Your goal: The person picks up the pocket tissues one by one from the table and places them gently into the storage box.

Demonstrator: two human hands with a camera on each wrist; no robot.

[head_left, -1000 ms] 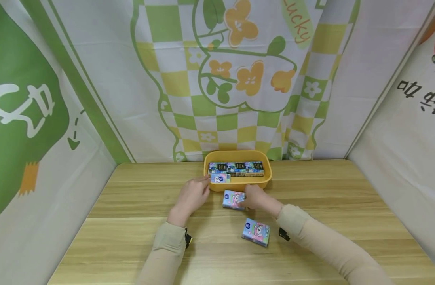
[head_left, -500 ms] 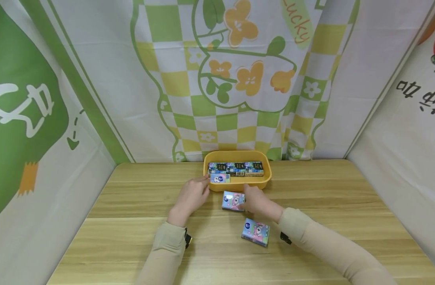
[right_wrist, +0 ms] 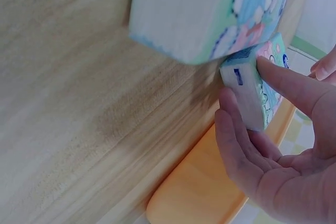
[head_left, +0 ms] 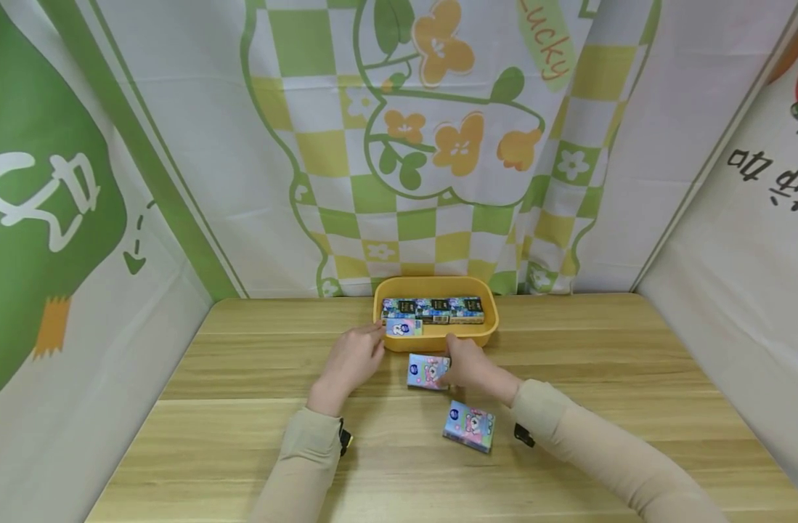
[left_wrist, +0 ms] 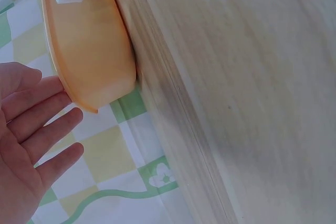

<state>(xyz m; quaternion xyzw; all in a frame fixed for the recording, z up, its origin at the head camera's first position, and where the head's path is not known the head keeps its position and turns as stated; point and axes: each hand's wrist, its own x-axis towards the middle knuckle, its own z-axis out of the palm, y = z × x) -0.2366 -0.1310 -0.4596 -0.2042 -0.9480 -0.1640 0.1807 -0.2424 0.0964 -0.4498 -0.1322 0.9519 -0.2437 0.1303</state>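
Table (head_left: 242,363) carries everything; printed cloth (head_left: 346,160) hangs behind it. Yellow bin (head_left: 438,286) sits at the far edge, middle.

Step, as I read it: loading the bin, front row part done. Three dark packs (head_left: 432,310) stand along the back; one pale pack (head_left: 404,328) lies in the front left corner, with bin floor showing to its right.

Right hand (head_left: 472,362): grasping, thumb on the printed top, fingers curled along the side. It has the near pack (head_left: 425,371), just in front of the bin, outside it. Can't tell if that pack is on the table or slightly raised.

Left hand (head_left: 351,361): released, fingers loosely extended and apart, thumb off. Index and middle tips touch the bin rim at its left end; not gripping it. Looks like it's steadying the bin, my guess.

Next move probably calls for lifting the near pack over the front wall, squaring it up, and setting it right of the pale one. Snag risk: catching the rim.

Last pack (head_left: 469,426) lies on the table nearer the person, slightly turned, untouched.
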